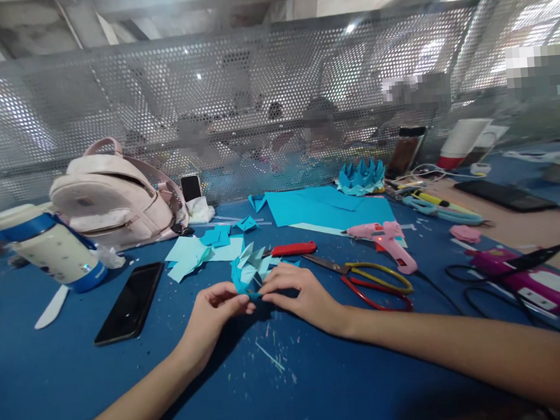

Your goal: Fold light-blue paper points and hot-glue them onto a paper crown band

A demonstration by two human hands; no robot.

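My left hand [215,314] and my right hand [298,293] meet over the blue table [177,383], both pinching a folded blue paper piece [248,271] with pointed flaps. The fingers of each hand are closed on its lower edge. Just behind it lie loose light-blue paper squares [201,249] and a red-handled knife [292,249]. Scissors [369,280] with red and yellow handles rest right of my right hand.
A black phone [130,302] lies at the left, with a bottle [47,248] and a pink backpack [111,196] behind it. Blue paper sheets [328,208], a pink glue gun [387,239], a finished paper crown [361,177] and a magenta tool [534,278] sit to the right. A perforated metal screen [253,103] backs the table.
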